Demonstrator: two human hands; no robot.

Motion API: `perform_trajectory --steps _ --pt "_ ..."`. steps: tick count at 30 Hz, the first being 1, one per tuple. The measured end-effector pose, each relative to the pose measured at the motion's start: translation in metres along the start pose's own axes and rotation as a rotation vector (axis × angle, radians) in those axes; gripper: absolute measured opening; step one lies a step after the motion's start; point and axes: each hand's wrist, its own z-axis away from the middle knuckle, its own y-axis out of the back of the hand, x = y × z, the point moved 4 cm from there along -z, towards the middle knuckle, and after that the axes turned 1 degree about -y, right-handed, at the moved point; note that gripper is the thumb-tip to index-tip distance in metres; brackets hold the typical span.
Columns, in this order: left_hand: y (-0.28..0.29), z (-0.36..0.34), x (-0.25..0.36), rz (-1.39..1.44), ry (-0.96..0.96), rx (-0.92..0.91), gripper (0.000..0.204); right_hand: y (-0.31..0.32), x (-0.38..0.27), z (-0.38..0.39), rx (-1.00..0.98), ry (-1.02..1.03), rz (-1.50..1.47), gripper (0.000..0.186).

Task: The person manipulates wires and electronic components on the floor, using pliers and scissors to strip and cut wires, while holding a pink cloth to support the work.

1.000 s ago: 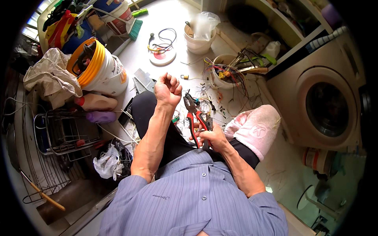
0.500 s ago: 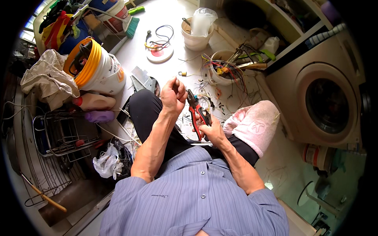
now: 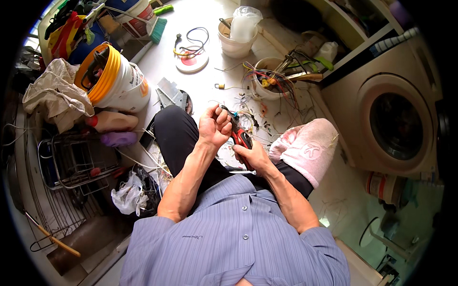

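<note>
My right hand [image 3: 253,155] is wrapped round the handles of red-and-black pliers [image 3: 242,137], jaws pointing away from me. The jaws lie right against the fingers of my left hand [image 3: 214,126], which is curled closed in front of my chest. Whatever those left fingers pinch is too small and hidden to name. Just beyond the hands, bits of wire and small scraps [image 3: 245,114] lie scattered over the pale floor between my knees. A pink towel [image 3: 310,150] covers my right knee.
Ahead stand a white bucket full of coloured wires [image 3: 267,64] and a pale bucket with a plastic bag [image 3: 237,43]. A coiled cable [image 3: 191,45] rests on a round white lid. To the left is a yellow-rimmed bucket [image 3: 136,88]; to the right, a washing machine [image 3: 348,119].
The pliers' handles, spread apart before, are now squeezed together in my right hand. Their jaws have come closer to my left fingers. My left hand has shifted slightly nearer to me.
</note>
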Motion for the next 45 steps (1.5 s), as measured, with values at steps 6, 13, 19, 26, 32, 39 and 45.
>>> perform_trajectory --steps 6,13,19,26,32,39,45 --pt "-0.004 0.005 0.002 -0.09 0.12 -0.079 0.035 0.003 0.015 0.003 -0.004 0.024 -0.065 0.028" --pt "-0.016 0.035 0.028 -0.438 0.235 -0.034 0.035 0.002 0.009 0.007 -0.095 0.044 0.196 0.029" --pt "-0.016 0.034 0.022 -0.269 0.103 0.053 0.033 0.002 -0.007 0.007 -0.126 -0.054 0.162 0.029" --pt "-0.011 0.03 0.011 -0.132 0.064 -0.053 0.033 -0.002 -0.013 0.011 -0.206 -0.026 -0.047 0.022" --pt "-0.006 0.03 0.007 -0.084 0.052 -0.067 0.035 0.002 0.0 0.002 -0.143 0.025 0.065 0.022" --pt "-0.01 0.034 0.022 -0.338 0.219 -0.07 0.035 -0.003 0.007 0.008 -0.129 -0.004 0.098 0.027" --pt "-0.011 0.048 0.032 -0.695 0.332 0.009 0.037 -0.003 0.011 0.007 -0.062 0.075 0.464 0.024"
